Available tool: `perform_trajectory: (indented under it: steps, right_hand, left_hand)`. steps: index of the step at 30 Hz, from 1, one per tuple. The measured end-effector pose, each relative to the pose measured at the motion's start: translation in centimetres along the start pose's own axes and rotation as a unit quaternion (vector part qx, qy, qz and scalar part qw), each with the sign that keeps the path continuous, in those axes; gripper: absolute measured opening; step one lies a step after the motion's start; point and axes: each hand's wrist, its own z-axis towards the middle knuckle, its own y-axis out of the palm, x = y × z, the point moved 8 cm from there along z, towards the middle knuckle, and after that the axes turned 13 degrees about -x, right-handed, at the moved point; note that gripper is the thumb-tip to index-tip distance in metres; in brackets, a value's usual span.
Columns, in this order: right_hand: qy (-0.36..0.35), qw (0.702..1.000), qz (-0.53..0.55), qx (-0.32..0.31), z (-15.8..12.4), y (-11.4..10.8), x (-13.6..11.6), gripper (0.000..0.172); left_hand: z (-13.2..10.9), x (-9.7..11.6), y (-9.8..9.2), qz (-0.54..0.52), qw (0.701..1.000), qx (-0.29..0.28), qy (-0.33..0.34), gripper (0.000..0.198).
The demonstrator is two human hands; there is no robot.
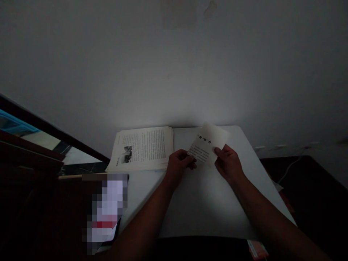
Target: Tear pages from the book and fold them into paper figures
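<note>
A small printed sheet of paper (203, 145) is held up over the white table (206, 206), with a bold heading and several lines of text facing me. My left hand (181, 163) pinches its lower left corner between thumb and fingers. On the right edge, my right hand (227, 161) grips it with the thumb in front and the fingers partly hidden behind. To the left of my left hand lies a stack of printed pages (143, 148), turned sideways, with a dark photo on the top page.
A pixelated device with a bright screen (108, 210) rests at the table's left edge. Behind the table rises a grey wall (136, 72). A white cable (289, 168) runs over a dark surface on the right, and a pink and white packet (257, 250) sits below the front edge.
</note>
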Motion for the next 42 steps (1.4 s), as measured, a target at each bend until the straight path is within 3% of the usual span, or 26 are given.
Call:
perform_trajectory:
  steps: [4,11,14,20,25,34,42]
  right_hand:
    - [0.048,0.995,-0.082,-0.04,-0.4,0.5,1.8,0.028]
    - [0.066,0.987,-0.123,-0.08,-0.4,1.1,1.2,0.028]
    - [0.059,0.989,-0.093,-0.103,-0.3,1.5,1.1,0.027]
    - [0.079,0.988,-0.038,-0.127,-0.3,1.8,1.9,0.03]
    - [0.071,0.989,-0.06,-0.119,-0.6,1.9,1.6,0.03]
    - [0.08,0.993,0.016,-0.088,-0.4,1.1,2.4,0.023]
    - [0.085,0.993,0.031,-0.081,-0.3,1.0,2.7,0.03]
  left_hand:
    - [0.0,-0.7,0.0,-0.047,0.999,0.003,-0.008,0.015]
    - [0.1,-1.2,0.6,0.015,0.997,-0.063,-0.042,0.03]
    - [0.1,-0.8,0.6,0.053,0.997,-0.05,-0.026,0.033]
    - [0.0,0.0,-0.1,0.033,0.999,0.012,0.014,0.036]
    - [0.2,-0.5,-0.3,-0.003,1.0,0.024,0.015,0.037]
    - [0.3,-1.2,0.7,-0.023,0.999,-0.037,-0.029,0.038]
    - [0.0,-1.8,0.7,-0.089,0.993,-0.021,-0.068,0.037]
